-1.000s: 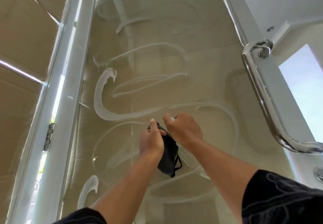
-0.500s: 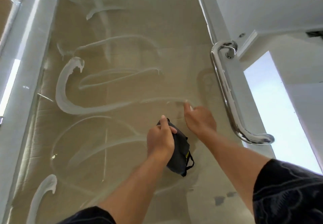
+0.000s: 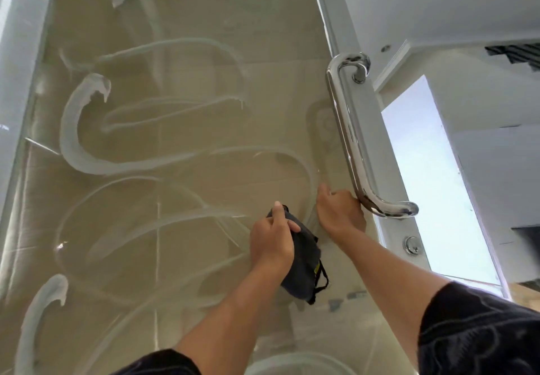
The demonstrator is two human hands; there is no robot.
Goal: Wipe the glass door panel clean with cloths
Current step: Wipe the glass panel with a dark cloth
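Left of the door handle, the left hand clamps the dark cloth, nearest the smears farther left; what the right hand holds is unclear.

Cloth is held on glass by left hand, right hand placed just right, beside handle.

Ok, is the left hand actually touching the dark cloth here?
Touching. The head view shows the left hand gripping the dark cloth, thumb and fingers curled round its upper end.
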